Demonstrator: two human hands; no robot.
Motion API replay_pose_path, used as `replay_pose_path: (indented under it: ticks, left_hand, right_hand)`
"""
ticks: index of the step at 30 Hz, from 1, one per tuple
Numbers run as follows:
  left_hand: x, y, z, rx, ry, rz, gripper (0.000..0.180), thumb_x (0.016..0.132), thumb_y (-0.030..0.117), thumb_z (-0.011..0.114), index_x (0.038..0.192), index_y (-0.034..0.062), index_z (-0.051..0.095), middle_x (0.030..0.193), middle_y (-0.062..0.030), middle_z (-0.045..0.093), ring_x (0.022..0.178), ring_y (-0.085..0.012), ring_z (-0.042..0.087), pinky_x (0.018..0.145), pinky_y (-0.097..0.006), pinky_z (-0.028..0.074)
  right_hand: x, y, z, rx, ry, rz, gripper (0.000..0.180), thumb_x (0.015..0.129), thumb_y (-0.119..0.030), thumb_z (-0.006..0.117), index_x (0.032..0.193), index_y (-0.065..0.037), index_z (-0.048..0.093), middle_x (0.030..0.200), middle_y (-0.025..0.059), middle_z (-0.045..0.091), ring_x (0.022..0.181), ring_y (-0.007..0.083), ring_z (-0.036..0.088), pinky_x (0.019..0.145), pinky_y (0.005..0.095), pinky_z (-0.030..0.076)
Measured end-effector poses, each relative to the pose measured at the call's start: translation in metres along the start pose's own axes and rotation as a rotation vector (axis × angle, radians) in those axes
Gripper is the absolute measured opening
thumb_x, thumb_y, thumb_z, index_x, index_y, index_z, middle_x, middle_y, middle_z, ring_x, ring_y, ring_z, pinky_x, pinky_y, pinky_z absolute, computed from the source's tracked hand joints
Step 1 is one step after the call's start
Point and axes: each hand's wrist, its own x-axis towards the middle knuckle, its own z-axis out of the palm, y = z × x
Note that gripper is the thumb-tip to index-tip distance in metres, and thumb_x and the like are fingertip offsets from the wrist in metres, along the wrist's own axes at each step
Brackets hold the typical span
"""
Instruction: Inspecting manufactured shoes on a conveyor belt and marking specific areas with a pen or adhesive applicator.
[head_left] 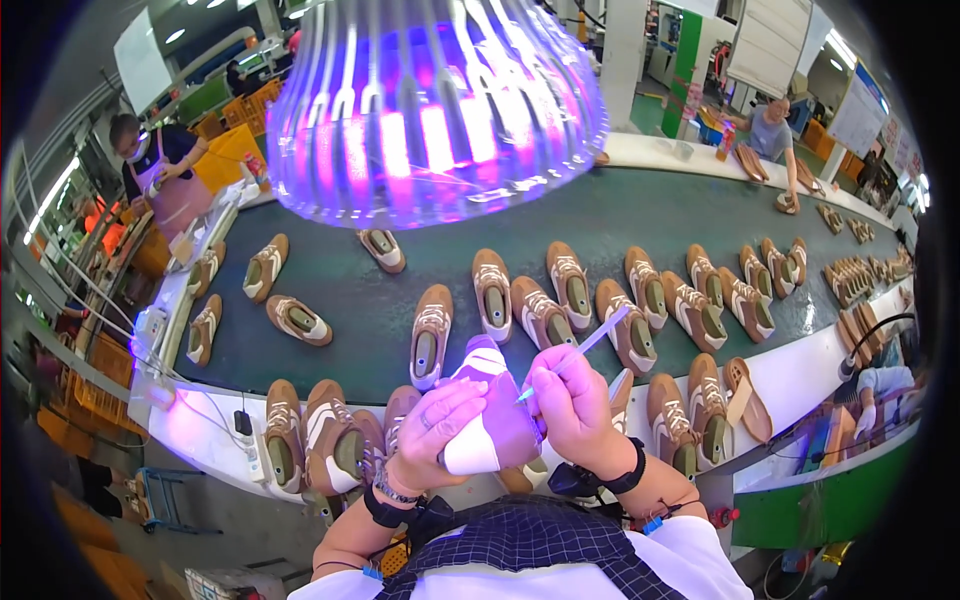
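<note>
Close to my body, my left hand (440, 430) is wrapped round a brown and white shoe (512, 428), tilted up under purple light. Its fingers lie across the shoe's side. In my right hand (577, 403) a slim pale pen (604, 327) is pinched, its shaft slanting up to the right. The pen's greenish tip is at the shoe's brown upper; whether it touches cannot be made out. Just beyond my hands, a brown sneaker (432, 330) stands on the dark green belt (370, 300). Another sneaker (626, 325) is beyond my right hand.
A large glowing lamp (435, 140) hangs over the belt. Several sneakers stand on the belt and along the white near ledge (215, 440). A loose sole (748, 402) lies at the ledge's right. One person (165, 170) works at far left, another (772, 130) at far right.
</note>
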Motion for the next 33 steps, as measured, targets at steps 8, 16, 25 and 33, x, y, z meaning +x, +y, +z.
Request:
replay_pose_path:
  ticks: [8, 16, 25, 33]
  left_hand:
    - [-0.007, -0.002, -0.009, 0.036, -0.007, -0.002, 0.056, 0.055, 0.008, 0.073, 0.109, -0.0028, 0.06, 0.109, -0.018, 0.061, 0.1, -0.0344, 0.059, 0.089, -0.041, 0.046]
    - [-0.007, -0.003, -0.005, 0.016, 0.012, 0.015, 0.057, 0.055, 0.008, 0.073, 0.109, -0.0028, 0.059, 0.109, -0.0179, 0.061, 0.1, -0.0339, 0.059, 0.088, -0.04, 0.046]
    - [-0.005, -0.001, -0.003, -0.016, 0.013, -0.025, 0.059, 0.053, 0.01, 0.076, 0.109, -0.0021, 0.06, 0.109, -0.017, 0.061, 0.1, -0.0324, 0.059, 0.088, -0.04, 0.046]
    - [-0.005, -0.002, 0.001, -0.034, 0.02, -0.053, 0.064, 0.05, 0.01, 0.079, 0.109, -0.0004, 0.059, 0.109, -0.0158, 0.061, 0.098, -0.0316, 0.059, 0.087, -0.039, 0.046]
  right_hand:
    - [0.006, 0.006, 0.01, -0.172, -0.018, -0.104, 0.009, 0.092, -0.007, 0.043, 0.09, 0.0, 0.049, 0.064, -0.0006, 0.05, 0.056, 0.0036, 0.046, 0.051, 0.0195, 0.038]
    - [0.006, 0.005, 0.008, -0.193, -0.03, -0.103, 0.009, 0.091, -0.005, 0.043, 0.09, 0.0, 0.05, 0.064, -0.0006, 0.051, 0.055, 0.0034, 0.046, 0.05, 0.0197, 0.038]
    - [0.001, 0.007, 0.003, -0.214, -0.025, -0.248, 0.009, 0.091, -0.005, 0.041, 0.089, 0.001, 0.048, 0.062, -0.0002, 0.05, 0.05, 0.0034, 0.044, 0.046, 0.0199, 0.037]
    - [-0.004, 0.018, 0.001, -0.252, -0.024, -0.379, 0.009, 0.091, -0.005, 0.04, 0.088, 0.002, 0.047, 0.066, 0.0033, 0.051, 0.05, 0.0043, 0.044, 0.046, 0.0205, 0.037]
